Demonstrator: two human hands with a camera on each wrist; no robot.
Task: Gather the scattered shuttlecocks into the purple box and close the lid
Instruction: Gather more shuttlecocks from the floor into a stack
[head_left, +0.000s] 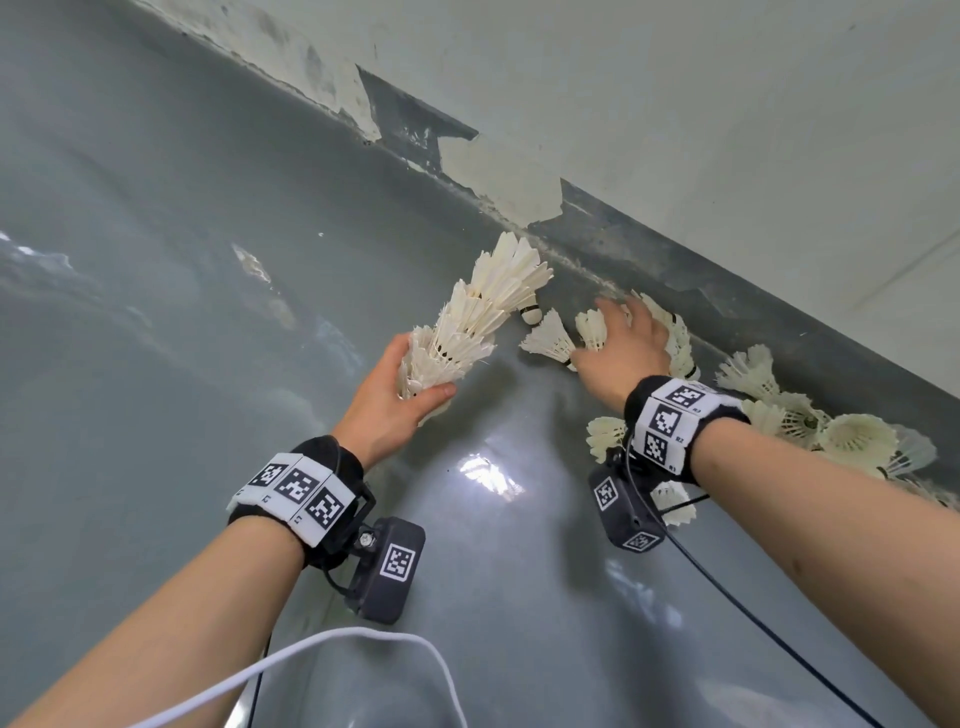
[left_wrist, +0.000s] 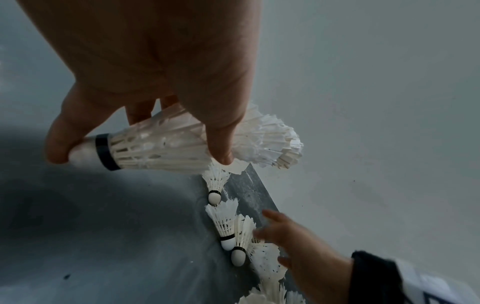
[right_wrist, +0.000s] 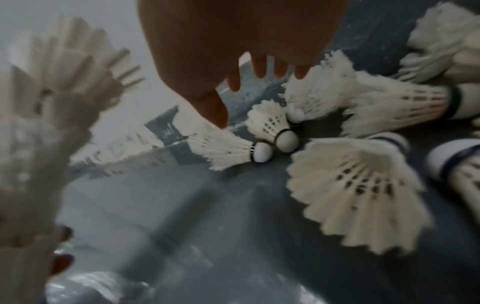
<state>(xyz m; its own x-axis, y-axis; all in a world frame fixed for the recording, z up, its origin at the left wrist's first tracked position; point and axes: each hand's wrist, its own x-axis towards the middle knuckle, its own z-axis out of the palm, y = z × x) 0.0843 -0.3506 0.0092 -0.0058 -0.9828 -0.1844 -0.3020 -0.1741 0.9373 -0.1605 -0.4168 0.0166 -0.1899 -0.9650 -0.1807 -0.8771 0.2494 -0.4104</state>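
Observation:
My left hand (head_left: 402, 387) grips the cork end of a nested stack of white shuttlecocks (head_left: 480, 317) that sticks up and away toward the wall; in the left wrist view the stack (left_wrist: 182, 148) lies across my fingers. My right hand (head_left: 621, 343) hovers, fingers spread, over loose shuttlecocks (head_left: 550, 340) lying on the grey floor at the foot of the wall. In the right wrist view its fingers (right_wrist: 215, 107) hang just above two shuttlecocks (right_wrist: 272, 123) and hold nothing. The purple box is not in view.
More shuttlecocks (head_left: 810, 415) lie heaped along the wall base (head_left: 649, 244) to the right, and one (head_left: 605, 436) lies under my right wrist. The wall (head_left: 675, 104) has peeling paint. A white cable (head_left: 363, 636) and a black cable (head_left: 753, 618) trail near my arms.

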